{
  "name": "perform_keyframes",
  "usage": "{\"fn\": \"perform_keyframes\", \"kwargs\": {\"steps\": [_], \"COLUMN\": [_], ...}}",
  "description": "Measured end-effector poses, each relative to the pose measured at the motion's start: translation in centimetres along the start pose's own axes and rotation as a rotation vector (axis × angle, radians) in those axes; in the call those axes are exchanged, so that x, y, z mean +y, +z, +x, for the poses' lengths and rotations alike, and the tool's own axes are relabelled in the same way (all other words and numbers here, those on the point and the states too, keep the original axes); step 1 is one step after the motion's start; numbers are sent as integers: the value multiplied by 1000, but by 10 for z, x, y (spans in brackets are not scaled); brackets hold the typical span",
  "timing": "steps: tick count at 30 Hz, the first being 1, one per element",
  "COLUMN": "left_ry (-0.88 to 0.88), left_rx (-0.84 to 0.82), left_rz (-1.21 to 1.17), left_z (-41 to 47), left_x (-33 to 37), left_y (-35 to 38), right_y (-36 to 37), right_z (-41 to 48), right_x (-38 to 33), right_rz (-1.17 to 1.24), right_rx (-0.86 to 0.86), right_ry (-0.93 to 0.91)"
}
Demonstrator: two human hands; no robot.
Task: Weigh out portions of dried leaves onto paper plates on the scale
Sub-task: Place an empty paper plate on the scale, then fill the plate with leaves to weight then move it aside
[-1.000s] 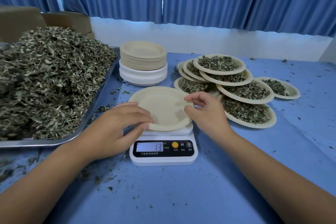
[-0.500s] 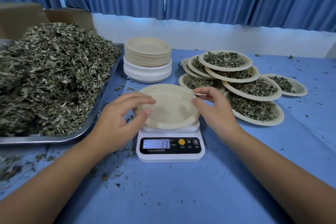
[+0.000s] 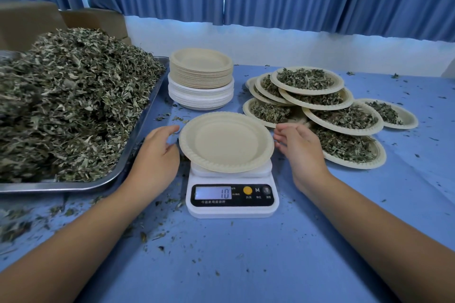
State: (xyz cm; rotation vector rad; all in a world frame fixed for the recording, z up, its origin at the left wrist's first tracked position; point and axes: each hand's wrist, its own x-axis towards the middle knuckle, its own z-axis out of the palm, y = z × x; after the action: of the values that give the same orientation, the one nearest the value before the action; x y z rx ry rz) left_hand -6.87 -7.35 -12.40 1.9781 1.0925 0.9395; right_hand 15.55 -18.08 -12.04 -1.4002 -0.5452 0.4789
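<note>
An empty beige paper plate (image 3: 226,141) lies on the white digital scale (image 3: 232,200), whose display reads 10. My left hand (image 3: 155,155) hovers just left of the plate's rim with loosely curled fingers, holding nothing. My right hand (image 3: 301,149) is just right of the rim, fingers relaxed and apart from it. A big heap of dried leaves (image 3: 66,101) fills a metal tray (image 3: 103,183) on the left.
A stack of empty paper plates (image 3: 201,77) stands behind the scale. Several filled plates of leaves (image 3: 317,110) overlap at the right. Leaf crumbs are scattered over the blue tablecloth (image 3: 234,253). Cardboard boxes (image 3: 93,21) and blue curtains are at the back.
Both hands have let go of the plate and drawn outward to its sides. The plate now rests alone on the scale, and the reading fell from 13 to 10.
</note>
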Motion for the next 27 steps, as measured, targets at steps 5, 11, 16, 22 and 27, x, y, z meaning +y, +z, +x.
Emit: {"fn": "perform_keyframes", "kwargs": {"steps": [5, 11, 16, 22, 27], "left_ry": [54, 61, 58, 47, 69], "left_rx": [-24, -19, 16, 27, -34], "left_rz": [13, 31, 51, 78, 184], "left_z": [-2, -2, -2, 0, 2], "left_x": [3, 0, -1, -3, -4], "left_y": [3, 3, 3, 0, -2], "right_y": [2, 2, 3, 1, -2], "right_z": [-1, -1, -2, -5, -9], "right_x": [0, 0, -1, -5, -15], "right_rz": [6, -4, -20, -54, -251], "right_rx": [2, -9, -6, -7, -56], "right_ry": [-16, -24, -16, -30, -198]}}
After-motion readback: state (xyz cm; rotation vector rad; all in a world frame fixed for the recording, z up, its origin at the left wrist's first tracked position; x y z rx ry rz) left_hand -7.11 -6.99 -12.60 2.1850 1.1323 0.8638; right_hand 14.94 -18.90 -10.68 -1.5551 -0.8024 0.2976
